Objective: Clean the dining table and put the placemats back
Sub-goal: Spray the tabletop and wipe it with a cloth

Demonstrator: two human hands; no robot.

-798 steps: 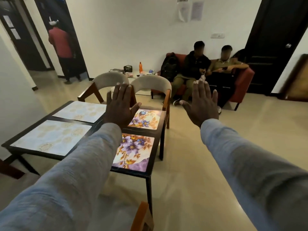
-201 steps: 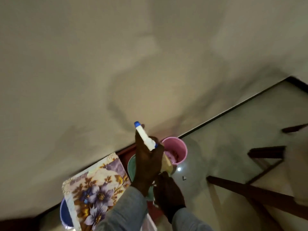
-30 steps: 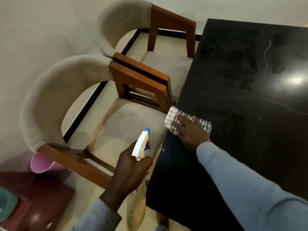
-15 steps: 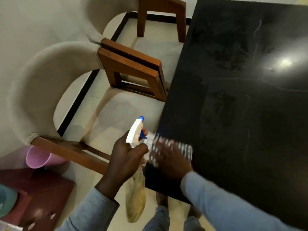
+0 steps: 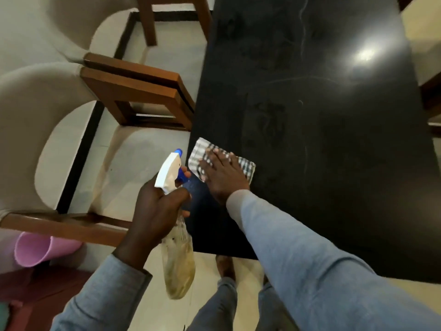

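- The right hand [image 5: 224, 175] is lying flat, fingers [image 5: 216, 156] straight, pressing a checked cloth [image 5: 247, 167] onto the black tabletop [image 5: 322, 120] near its left edge.
- The left hand [image 5: 155, 211] is gripping a spray bottle [image 5: 177, 259], fingers curled round its neck, just beside the tabletop's edge.
- Two cushioned wooden chairs [image 5: 133, 91] are standing to the left.

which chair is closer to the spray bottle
The near chair, its seat right beside the spray bottle gripped by the left hand. The other chair stands farther along the table.
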